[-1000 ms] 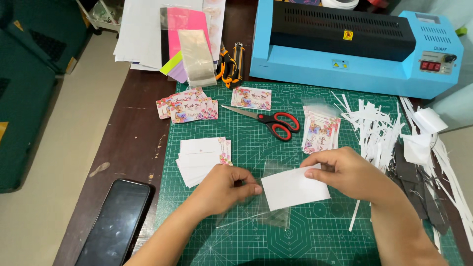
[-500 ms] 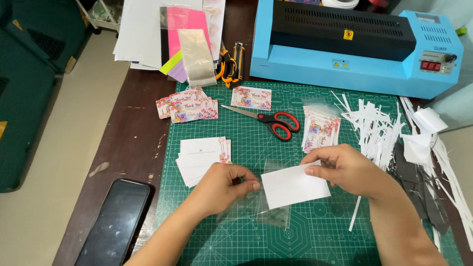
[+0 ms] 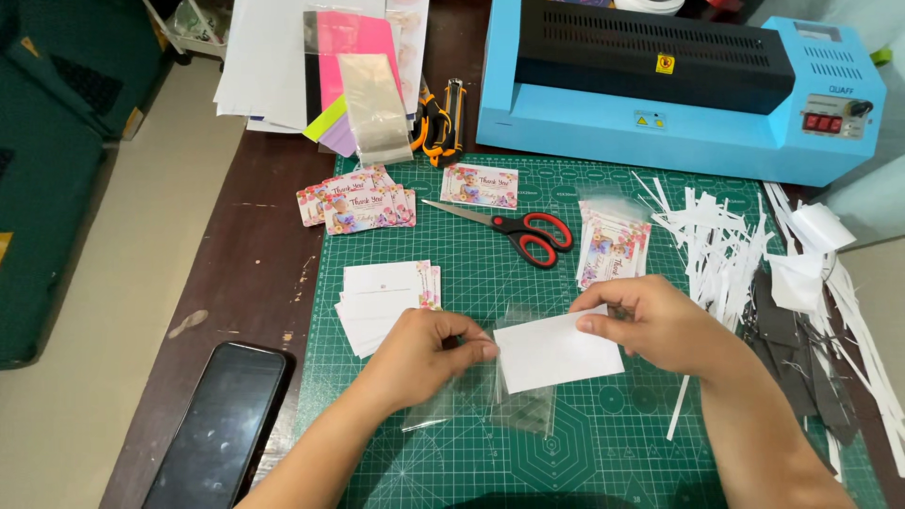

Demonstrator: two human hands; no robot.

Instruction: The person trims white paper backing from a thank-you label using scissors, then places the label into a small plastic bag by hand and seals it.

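Fingers (image 3: 476,347) of the left hand (image 3: 424,353) pinch the edge of a clear plastic sleeve (image 3: 490,401) and the left end of a white card (image 3: 556,352). The right hand (image 3: 660,325) pinches the card's far right corner between thumb and fingertips. The card lies face down, low over the near middle of a green cutting mat (image 3: 584,443) on a dark wooden desk (image 3: 264,245), with its left end at the mouth of the sleeve.

Just left of the left hand sits a stack of white cards (image 3: 382,302). Farther back lie flowered printed cards (image 3: 358,203), red-handled scissors (image 3: 514,231) and, to the right, a bagged bundle of cards (image 3: 613,245). White paper strips (image 3: 726,245) are heaped at the right. A blue laminating machine (image 3: 679,85) stands at the far edge. A black phone (image 3: 222,424) lies at near left.
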